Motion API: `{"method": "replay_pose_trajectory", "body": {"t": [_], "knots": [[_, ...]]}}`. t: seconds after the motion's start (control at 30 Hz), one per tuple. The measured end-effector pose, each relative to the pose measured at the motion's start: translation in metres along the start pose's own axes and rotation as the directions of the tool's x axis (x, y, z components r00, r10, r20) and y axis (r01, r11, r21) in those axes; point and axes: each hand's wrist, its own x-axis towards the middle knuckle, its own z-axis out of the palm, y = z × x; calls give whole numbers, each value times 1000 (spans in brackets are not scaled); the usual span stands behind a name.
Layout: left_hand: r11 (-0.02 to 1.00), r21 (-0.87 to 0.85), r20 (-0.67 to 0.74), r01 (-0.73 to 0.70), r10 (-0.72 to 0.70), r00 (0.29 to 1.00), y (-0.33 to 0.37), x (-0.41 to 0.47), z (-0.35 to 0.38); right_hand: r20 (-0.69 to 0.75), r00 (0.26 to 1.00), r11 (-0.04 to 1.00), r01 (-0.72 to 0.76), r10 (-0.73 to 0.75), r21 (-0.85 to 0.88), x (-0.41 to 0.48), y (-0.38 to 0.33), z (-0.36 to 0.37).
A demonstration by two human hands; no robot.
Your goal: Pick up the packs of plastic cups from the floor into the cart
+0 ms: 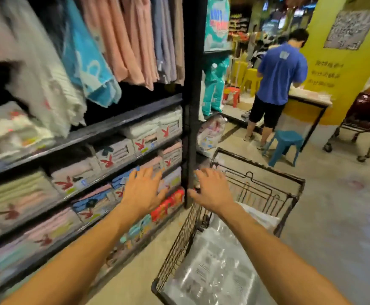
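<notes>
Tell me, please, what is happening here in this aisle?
A person stretches both arms forward in a shop aisle. The left hand is open, fingers spread, in front of the shelves of folded towels. The right hand is open too, over the left side of the wire cart. Neither holds anything. Clear plastic packs lie in the cart.

Cart (267, 166) stands on the floor (333, 205), just right of the shelf unit (113, 126). Packs of plastic cups (215, 267) lie inside the cart. Folded towels (74, 177) sit on the shelves, with more towels (122, 40) hanging above. Left hand (143, 190) is in front of the shelves; right hand (210, 190) is over the cart. Behind the cart is a stool (285, 146), then a person (278, 80) at a tabletop (309, 100). A second cart (364, 126) stands far right.
</notes>
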Motion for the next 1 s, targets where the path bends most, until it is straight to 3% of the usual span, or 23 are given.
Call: {"method": "replay_pose_trajectory", "body": {"t": [0.1,0.17,0.3,0.43,0.63,0.77,0.87,1.0], "knots": [[967,67,20,245,-247,969,-83,-78,-26,52,960,961,276,-275,-13,28,-115,-1],[902,104,20,418,-422,906,-130,-142,-45,72,900,902,431,-431,8,27,-199,-1],[684,141,-1,716,-723,691,-194,-296,-77,89,706,711,701,-703,54,-20,-364,-2],[447,148,-57,882,-887,459,-211,-455,-99,87,493,498,865,-866,55,-113,-499,-4],[139,178,-114,974,-980,161,-188,-681,-127,55,230,235,961,-972,147,-286,-622,-17],[-29,197,-111,980,-994,-7,-146,-820,-144,4,106,105,979,-994,176,-398,-681,-16],[-202,178,-111,963,-977,-184,-111,-907,-151,11,10,12,982,-1000,188,-473,-716,-3],[-343,181,-92,922,-939,-331,-78,-992,-146,41,-109,-100,977,-993,190,-549,-761,16]]}}
